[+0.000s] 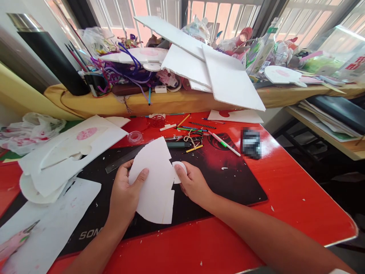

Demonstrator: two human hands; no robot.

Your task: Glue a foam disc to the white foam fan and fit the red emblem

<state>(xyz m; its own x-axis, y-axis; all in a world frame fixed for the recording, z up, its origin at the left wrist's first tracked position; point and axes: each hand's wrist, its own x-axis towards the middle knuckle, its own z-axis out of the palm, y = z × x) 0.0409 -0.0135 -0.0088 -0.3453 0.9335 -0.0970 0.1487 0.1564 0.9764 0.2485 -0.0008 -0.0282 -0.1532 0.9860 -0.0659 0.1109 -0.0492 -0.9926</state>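
My left hand (127, 186) grips a large half-round piece of white foam board (156, 179) by its curved edge, thumb on top. The piece's right edge is straight but notched and ragged. At that notch, my right hand (195, 180) pinches a small round white foam disc (177, 173) between thumb and fingers. The disc lies against the notch; whether the two are joined I cannot tell. Both are held above a black desk mat (228, 182). Just behind them lie scissors (178, 137) and a dark green-grey cutter-like tool (178, 145).
Cut foam sheets (68, 148) are piled at the left, with pink-handled pliers (17, 239) nearby. Pens and pencils (224, 142) and a tape roll (135, 137) lie toward the back. Foam boards (230, 76) overhang the cluttered sill; a black flask (54, 57) stands there.
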